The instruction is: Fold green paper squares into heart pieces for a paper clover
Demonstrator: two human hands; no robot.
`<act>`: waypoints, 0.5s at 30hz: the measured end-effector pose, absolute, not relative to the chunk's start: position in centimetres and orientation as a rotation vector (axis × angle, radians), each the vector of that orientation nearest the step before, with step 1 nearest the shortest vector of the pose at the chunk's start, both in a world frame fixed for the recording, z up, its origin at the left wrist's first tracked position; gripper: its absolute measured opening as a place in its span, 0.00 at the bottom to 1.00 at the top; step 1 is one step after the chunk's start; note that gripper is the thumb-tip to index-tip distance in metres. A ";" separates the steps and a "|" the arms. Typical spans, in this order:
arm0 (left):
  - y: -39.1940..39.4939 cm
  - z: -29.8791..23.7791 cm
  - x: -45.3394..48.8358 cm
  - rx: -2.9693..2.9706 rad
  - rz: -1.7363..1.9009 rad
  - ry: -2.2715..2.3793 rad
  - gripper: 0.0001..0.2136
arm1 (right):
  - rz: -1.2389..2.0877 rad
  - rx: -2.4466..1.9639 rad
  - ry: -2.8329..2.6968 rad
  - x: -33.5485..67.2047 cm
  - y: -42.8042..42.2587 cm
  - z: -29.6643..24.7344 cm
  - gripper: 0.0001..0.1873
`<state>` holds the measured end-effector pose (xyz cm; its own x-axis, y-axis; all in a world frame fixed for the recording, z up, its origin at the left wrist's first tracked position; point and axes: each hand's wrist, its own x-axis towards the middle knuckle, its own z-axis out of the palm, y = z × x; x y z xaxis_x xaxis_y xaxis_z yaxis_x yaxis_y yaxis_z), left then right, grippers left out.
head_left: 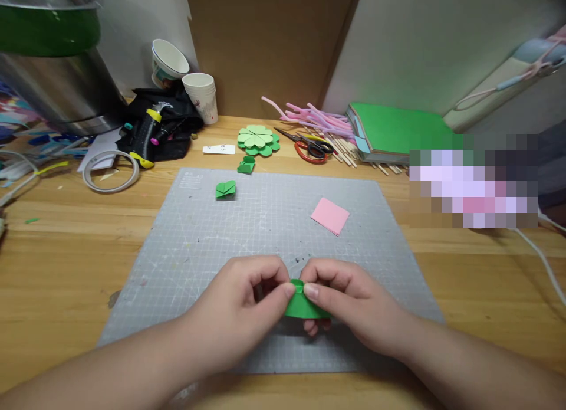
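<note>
**Both hands pinching folded green paper at the mat's near edge**

We record a wooden desk (53, 268) carrying a grey mat (265, 221) at its middle. A steel pot (57, 74) stands at the far left corner of the desk. A paper stack (393, 133), green sheet on top, lies at the far right.

The left hand (241, 315) and right hand (349, 307) meet over the mat's near edge. Both are curled nearly closed, and thumb and forefinger of each pinch the same piece from opposite sides. The thumb tips almost touch.

A tape ring (110, 171) lies off the mat's far left corner. A clover (257, 140) and scissors (309, 146) lie beyond its far edge. A pink square (329, 216) sits right of the mat's centre, and a heart (225, 189) sits near its far left corner.

The green paper (300, 307) is held between the hands just above the mat, folded, with its upper edge curled.
</note>
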<state>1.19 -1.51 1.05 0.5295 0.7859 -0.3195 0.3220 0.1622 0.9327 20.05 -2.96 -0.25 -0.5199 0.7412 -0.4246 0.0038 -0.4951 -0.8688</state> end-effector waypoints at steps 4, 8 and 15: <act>-1.4 0.8 1.2 1.229 0.439 1.003 0.11 | 2.113 -1.122 -1.144 20.1 -2.9 -0.2 0.13; -1.4 0.5 1.2 1.187 0.407 0.995 0.11 | 2.107 -1.131 -1.153 20.1 -2.8 -0.3 0.12; -1.6 0.6 1.3 1.225 0.422 1.007 0.11 | 2.067 -1.136 -1.210 19.9 -3.0 -0.3 0.17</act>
<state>1.30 -1.56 0.63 0.5261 0.7469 -0.4065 0.2339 0.3325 0.9136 19.94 -3.00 -0.35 -0.5361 0.7360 -0.4134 0.0001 -0.4897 -0.8719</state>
